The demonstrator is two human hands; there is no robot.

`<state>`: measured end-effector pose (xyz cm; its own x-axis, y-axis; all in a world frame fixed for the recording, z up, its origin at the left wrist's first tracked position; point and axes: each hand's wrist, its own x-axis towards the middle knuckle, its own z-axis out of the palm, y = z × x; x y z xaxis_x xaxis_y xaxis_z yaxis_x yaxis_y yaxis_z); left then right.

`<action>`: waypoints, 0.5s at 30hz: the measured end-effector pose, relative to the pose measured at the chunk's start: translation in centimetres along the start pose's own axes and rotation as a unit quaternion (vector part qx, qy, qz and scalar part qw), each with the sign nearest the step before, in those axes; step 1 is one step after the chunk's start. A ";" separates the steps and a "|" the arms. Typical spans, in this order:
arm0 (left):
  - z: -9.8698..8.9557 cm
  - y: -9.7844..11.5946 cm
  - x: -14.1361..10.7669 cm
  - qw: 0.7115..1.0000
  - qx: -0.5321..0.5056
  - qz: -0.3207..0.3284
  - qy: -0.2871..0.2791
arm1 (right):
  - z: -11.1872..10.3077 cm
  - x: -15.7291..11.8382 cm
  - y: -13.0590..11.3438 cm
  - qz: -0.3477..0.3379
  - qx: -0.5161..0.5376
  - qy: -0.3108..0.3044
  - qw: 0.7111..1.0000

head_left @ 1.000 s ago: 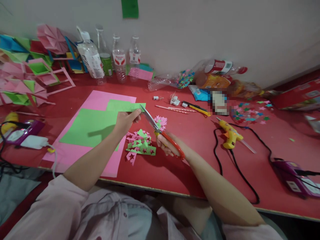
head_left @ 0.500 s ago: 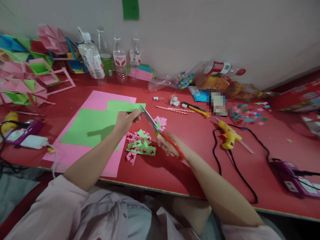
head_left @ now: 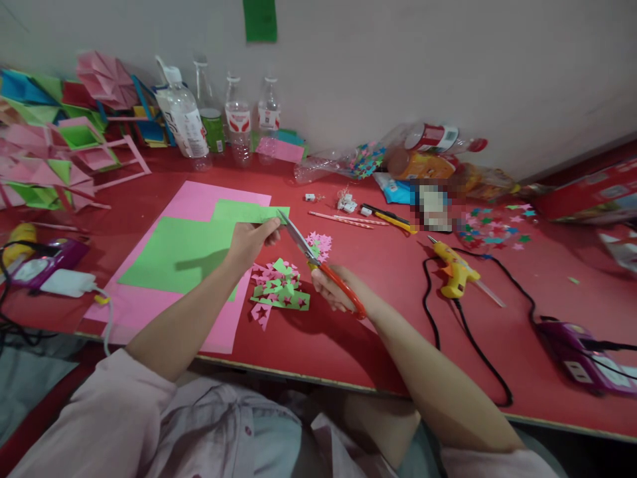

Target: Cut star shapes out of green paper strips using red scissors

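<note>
My left hand (head_left: 255, 240) pinches the right part of a green paper strip (head_left: 236, 210), over the large green sheet (head_left: 169, 252) and the pink sheet (head_left: 192, 199). In my right hand (head_left: 331, 285) are the red-handled scissors (head_left: 303, 245), pointing up and left. Their tips meet the strip's right end beside my left fingertips. Below the blades lies a pile of pink and green scraps with star-shaped holes (head_left: 281, 285). Small pink stars (head_left: 321, 244) lie just behind the scissors.
Plastic bottles (head_left: 239, 126) stand along the wall. Folded paper models (head_left: 64, 146) fill the back left. A yellow glue gun (head_left: 456, 267) with a black cord lies at right, near a purple power strip (head_left: 582, 355). A cutter (head_left: 391, 218) and paper stars (head_left: 492, 229) lie behind.
</note>
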<state>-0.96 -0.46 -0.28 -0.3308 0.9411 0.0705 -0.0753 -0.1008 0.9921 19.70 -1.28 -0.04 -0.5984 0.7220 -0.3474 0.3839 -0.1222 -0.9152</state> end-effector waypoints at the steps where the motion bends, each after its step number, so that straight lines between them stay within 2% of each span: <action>1: 0.0 0.0 0.0 1.000 0.000 0.000 0.000 | 0.0 0.0 0.0 -0.001 0.000 -0.001 1.000; 7: 0.1 -0.1 0.1 1.000 -0.009 0.003 0.000 | 0.1 0.0 -0.3 0.001 -0.002 0.005 1.000; 12: -0.3 0.1 0.1 0.999 -0.030 0.031 -0.016 | 0.1 0.1 -0.6 0.016 -0.018 0.002 1.000; 15: -0.4 -0.1 0.1 0.999 -0.028 0.036 0.000 | 0.1 0.0 -0.6 0.010 -0.024 -0.006 1.000</action>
<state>-1.38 -0.48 -0.39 -0.3369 0.9308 0.1419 -0.1044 -0.1867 0.9769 19.39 -1.27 0.47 -0.5981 0.7114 -0.3690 0.4295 -0.1042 -0.8970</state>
